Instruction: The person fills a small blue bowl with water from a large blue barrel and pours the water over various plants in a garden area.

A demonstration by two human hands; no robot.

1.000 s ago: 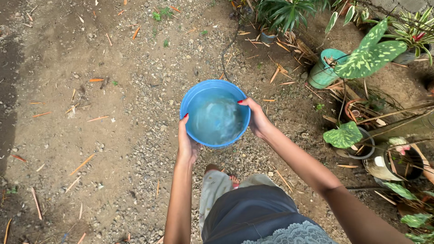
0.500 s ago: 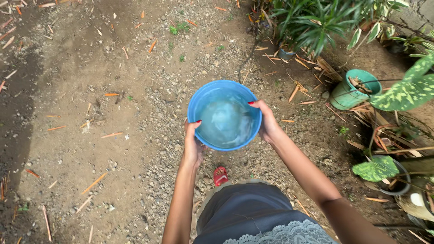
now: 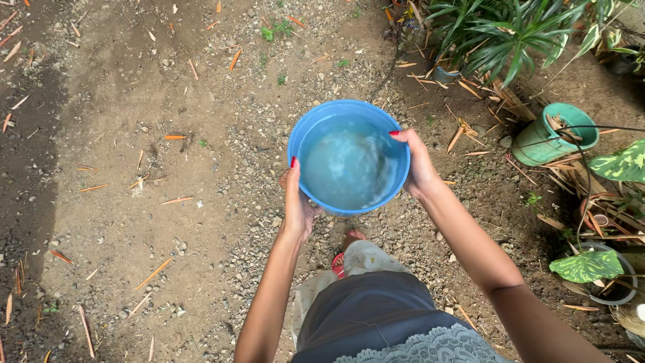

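Blue bucket [image 3: 349,156] of cloudy water sits out in front at waist height, square between both hands: left hand [image 3: 297,202] cups the near-left rim, right hand [image 3: 418,166] the right rim, fingers curled round the edges, thumbs over the lip, above the gravel ground [image 3: 134,168]

The blue basin [image 3: 316,128] hides most of the fingers [image 3: 293,163] of the left hand [image 3: 297,202] behind its wall. Cloudy, rippling water blurs its bottom. The person's feet are mostly hidden under their clothing. The grey pot [image 3: 617,294] is partly covered by a leaf, and the right edge cuts off the spotted plant [image 3: 621,163].
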